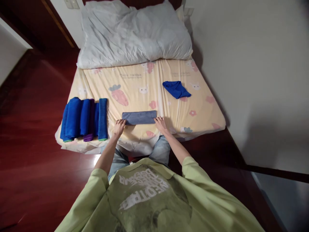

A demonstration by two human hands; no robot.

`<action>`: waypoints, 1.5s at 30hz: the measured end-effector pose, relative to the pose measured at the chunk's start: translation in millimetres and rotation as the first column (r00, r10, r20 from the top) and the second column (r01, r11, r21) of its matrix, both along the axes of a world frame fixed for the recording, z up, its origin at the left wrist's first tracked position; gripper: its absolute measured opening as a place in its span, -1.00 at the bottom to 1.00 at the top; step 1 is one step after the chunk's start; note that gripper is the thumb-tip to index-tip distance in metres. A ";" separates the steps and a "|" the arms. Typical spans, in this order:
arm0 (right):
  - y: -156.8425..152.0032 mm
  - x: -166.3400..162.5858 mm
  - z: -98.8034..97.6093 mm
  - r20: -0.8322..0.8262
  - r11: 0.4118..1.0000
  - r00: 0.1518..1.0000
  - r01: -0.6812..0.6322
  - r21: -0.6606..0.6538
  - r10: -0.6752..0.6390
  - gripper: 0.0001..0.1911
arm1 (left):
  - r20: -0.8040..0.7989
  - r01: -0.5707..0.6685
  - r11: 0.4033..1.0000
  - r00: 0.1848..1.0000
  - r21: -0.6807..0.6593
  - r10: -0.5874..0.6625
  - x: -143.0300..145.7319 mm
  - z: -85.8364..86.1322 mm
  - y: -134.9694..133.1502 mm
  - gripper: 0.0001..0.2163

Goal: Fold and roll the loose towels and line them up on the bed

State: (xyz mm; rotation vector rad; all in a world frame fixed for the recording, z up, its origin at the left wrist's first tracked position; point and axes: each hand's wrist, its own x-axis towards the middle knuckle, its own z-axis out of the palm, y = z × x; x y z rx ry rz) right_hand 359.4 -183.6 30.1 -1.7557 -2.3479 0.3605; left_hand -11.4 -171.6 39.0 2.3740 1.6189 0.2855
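Near the bed's (pixel 205 112) front edge lies a grey towel (pixel 139 117), folded into a long strip. The left hand (pixel 119 126) and right hand (pixel 160 123) rest flat with spread fingers on its two ends, seemingly pinning the fold flat. Rolled blue towels (pixel 83 119) line the front left corner; a loose blue cloth (pixel 176 89) sits towards the right edge.

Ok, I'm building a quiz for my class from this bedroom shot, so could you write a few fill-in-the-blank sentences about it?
1. Both hands rest at the ends of a folded ____ cloth on the bed.
2. The left hand touches the cloth's left end, the right hand its ____ end.
3. The rolled blue towels lie to the ____ of that cloth.
4. A crumpled blue cloth lies nearer the ____ at the bed's head.

Missing words: grey; right; left; pillow
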 end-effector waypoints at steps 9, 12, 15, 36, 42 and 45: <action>-26.8 28.0 -7.8 -0.159 0.952 0.944 -0.301 -0.058 0.288 -0.49 | 0.034 0.054 0.994 0.998 -0.093 -0.051 -22.8 2.6 -33.5 -0.57; -30.5 29.1 -25.5 -0.311 0.984 0.941 -0.165 -0.072 0.135 -0.43 | 0.153 -0.037 0.988 0.986 -0.151 0.060 -24.9 -3.5 -38.4 -0.49; -29.0 28.8 -37.1 -0.449 0.994 0.894 -0.041 -0.098 -0.008 -0.45 | 0.300 -0.142 0.967 0.932 -0.212 0.203 -25.7 -5.5 -37.7 -0.50; 11.6 6.3 -43.8 -0.442 0.899 0.785 0.351 -0.262 -0.435 -0.81 | 0.178 -0.427 0.830 0.842 -0.358 0.510 -18.2 -6.5 3.7 -0.61; 19.8 3.4 -43.8 -0.354 0.875 0.807 0.380 -0.300 -0.472 -0.79 | -0.004 -0.473 0.804 0.862 -0.360 0.506 -11.3 -0.9 7.9 -0.58; 20.9 1.5 -42.8 -0.326 0.868 0.813 0.392 -0.306 -0.482 -0.79 | -0.013 -0.482 0.798 0.859 -0.361 0.513 -9.4 0.9 8.4 -0.58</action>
